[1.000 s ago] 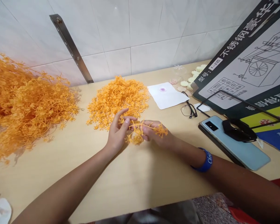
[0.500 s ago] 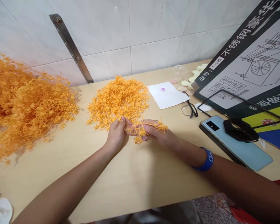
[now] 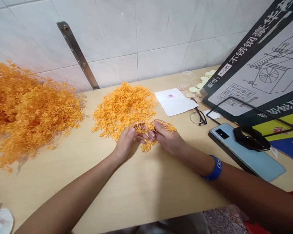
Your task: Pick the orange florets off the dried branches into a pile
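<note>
Between my hands is an orange artificial flower sprig [image 3: 146, 148], its small blossoms hanging below my fingers and its stems reaching over my right hand. My left hand [image 3: 127, 138] pinches the sprig's left side, thumb on top. Closed round the stems on the right is my right hand [image 3: 164, 135], with a blue wristband [image 3: 216, 168] on its wrist. Just behind the hands lies a heap of loose orange blossoms [image 3: 124, 105]. A larger bushy bundle of orange artificial sprigs [image 3: 34, 107] fills the left side of the table.
A white paper sheet [image 3: 174, 102] lies right of the heap, near black-framed glasses [image 3: 197, 116]. A light-blue phone [image 3: 254, 156] has a black strapped device [image 3: 251, 138] on it. A large printed box [image 3: 258, 81] leans at right; a tiled wall [image 3: 161, 42] stands behind.
My left hand has shifted slightly right and down, its fingers now meeting my right hand's at the sprig. The camera view has tilted a little.
</note>
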`<state>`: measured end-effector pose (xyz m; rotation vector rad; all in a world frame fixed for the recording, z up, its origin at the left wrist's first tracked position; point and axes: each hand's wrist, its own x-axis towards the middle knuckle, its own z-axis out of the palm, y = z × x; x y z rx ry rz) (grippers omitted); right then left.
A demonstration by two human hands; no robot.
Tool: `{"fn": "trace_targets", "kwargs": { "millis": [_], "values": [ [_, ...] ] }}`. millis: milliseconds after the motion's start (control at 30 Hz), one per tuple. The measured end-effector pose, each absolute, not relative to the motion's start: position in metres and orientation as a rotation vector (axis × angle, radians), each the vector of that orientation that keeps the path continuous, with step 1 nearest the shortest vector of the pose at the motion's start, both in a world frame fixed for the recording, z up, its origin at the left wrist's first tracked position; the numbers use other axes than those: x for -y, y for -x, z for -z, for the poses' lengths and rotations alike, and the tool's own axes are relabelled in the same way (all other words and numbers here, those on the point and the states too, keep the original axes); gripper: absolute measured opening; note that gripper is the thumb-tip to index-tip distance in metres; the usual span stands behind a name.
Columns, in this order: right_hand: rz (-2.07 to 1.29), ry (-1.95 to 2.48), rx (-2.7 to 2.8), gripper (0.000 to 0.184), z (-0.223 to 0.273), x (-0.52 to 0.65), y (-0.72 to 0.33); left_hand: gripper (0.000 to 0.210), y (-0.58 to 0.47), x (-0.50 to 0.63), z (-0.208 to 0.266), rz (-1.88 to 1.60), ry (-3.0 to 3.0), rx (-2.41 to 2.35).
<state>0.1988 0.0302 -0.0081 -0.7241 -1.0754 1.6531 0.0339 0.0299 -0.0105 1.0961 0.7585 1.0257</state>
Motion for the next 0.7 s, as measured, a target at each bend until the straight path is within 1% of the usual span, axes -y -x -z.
{"fn": "trace_targets", "kwargs": {
  "millis": [100,233,367,500,600,700],
  "values": [
    [-1.672,0.718,1.087,0.041,0.0104,-0.0299,-0.1975,0.046,-0.0345,-0.031,0.0148,-1.062,-1.111,-0.845],
    [-1.736,0.669,1.107,0.035,0.01,-0.0298,-0.1975,0.044,-0.0326,-0.0351,0.0139,-1.09,-0.928,-0.824],
    [-1.817,0.547,1.081,0.039,0.0062,-0.0298,-0.2019,0.038,-0.0293,-0.0393,0.01,-1.131,-0.727,-0.923],
    [-1.708,0.582,1.032,0.04,0.0037,-0.0311,-0.2038,0.027,-0.0314,-0.0382,0.0128,-1.137,-0.796,-0.832],
    [-1.629,0.656,1.009,0.043,0.0049,-0.0323,-0.2025,0.04,-0.0339,-0.0353,0.0167,-1.126,-0.889,-0.778],
    [-1.603,0.729,1.042,0.04,0.0078,-0.0325,-0.2012,0.043,-0.0349,-0.0325,0.0188,-1.114,-0.957,-0.802]
  ]
}}
